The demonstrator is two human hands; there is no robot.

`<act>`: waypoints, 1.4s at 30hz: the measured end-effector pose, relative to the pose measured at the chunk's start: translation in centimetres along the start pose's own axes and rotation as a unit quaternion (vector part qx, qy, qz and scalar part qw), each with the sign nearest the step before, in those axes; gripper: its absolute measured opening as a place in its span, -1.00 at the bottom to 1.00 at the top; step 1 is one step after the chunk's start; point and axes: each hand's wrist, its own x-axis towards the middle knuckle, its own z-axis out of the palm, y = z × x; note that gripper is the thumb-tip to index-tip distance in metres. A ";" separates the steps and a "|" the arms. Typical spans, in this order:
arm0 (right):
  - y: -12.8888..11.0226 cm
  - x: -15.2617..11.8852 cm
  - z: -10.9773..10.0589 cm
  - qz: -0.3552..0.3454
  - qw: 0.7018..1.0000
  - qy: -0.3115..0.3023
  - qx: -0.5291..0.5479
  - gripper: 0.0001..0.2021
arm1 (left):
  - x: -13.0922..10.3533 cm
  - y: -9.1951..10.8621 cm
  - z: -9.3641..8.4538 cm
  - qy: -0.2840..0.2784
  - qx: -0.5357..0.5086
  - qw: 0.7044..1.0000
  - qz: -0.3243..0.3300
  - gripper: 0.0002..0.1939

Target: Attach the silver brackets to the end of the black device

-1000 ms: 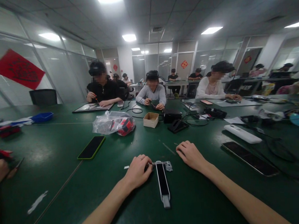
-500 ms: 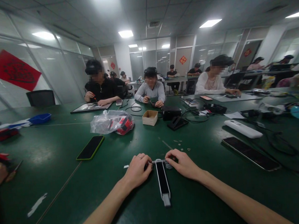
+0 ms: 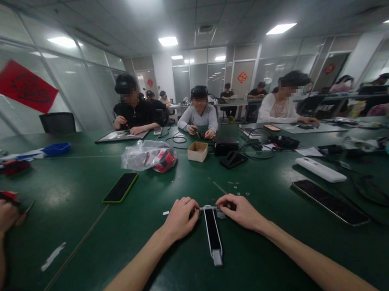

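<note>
A long black and silver device [image 3: 213,232] is laid flat on the green surface [image 3: 86,205], directly between both forearms. Its far end is pinched from the left by the curled fingers of the left hand [image 3: 181,216]. A small metal bracket [image 3: 220,213] at that same end is gripped by the closed fingers of the right hand [image 3: 239,209].

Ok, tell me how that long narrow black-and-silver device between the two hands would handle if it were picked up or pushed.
The long narrow black-and-silver device looks rigid, so it would probably lift as one stiff piece. It lies flat on the green table, so it should slide rather than roll. With the left hand and right hand only at its far end, its near end might swing.
</note>
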 end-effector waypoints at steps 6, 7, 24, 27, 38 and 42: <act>0.1 0.1 0.1 0.018 1.000 -0.006 -0.001 -0.80 | 0.0 0.3 -0.3 -0.003 -0.007 1.000 -0.004 -0.88; 0.1 0.1 0.1 0.016 1.000 -0.005 0.000 -0.80 | 0.0 0.3 -0.3 -0.004 -0.007 1.000 -0.005 -0.88; -0.1 0.0 0.7 -0.080 0.996 0.033 -0.036 -0.88 | 0.0 0.2 -0.3 -0.004 -0.011 1.000 0.002 -0.88; 0.0 0.1 0.8 -0.106 0.992 0.030 -0.058 -0.87 | 0.0 0.2 -0.2 -0.002 -0.005 1.000 -0.001 -0.89; -0.2 0.1 0.8 -0.075 0.996 0.027 -0.040 -0.86 | 0.0 0.2 -0.2 0.002 -0.005 1.000 0.003 -0.90; -0.4 0.1 0.9 -0.039 0.999 0.036 -0.007 -0.85 | 0.0 0.3 -0.1 0.000 0.000 1.000 0.002 -0.91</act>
